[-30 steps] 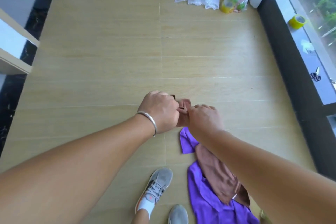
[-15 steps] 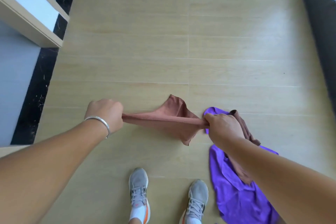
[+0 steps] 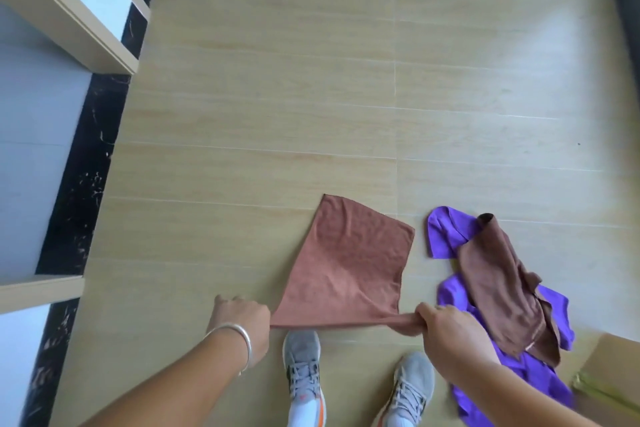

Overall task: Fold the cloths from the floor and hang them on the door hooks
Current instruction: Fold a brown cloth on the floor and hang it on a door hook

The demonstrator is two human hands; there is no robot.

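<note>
Pale wood-look floor (image 3: 277, 107) fills the view from above, with a black strip and white door frame at the left. Both hands hold a rust-brown cloth (image 3: 349, 263) spread flat on the floor: the left hand (image 3: 240, 317) grips its near left corner, the right hand (image 3: 446, 324) pinches its near right corner. Just right of it, apart from it, a darker brown cloth (image 3: 502, 281) lies crumpled over a purple cloth (image 3: 446, 232). Two grey shoes (image 3: 303, 367) stand below.

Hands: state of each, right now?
Left hand: grips the near left corner of the rust cloth.
Right hand: grips its near right corner.
</note>
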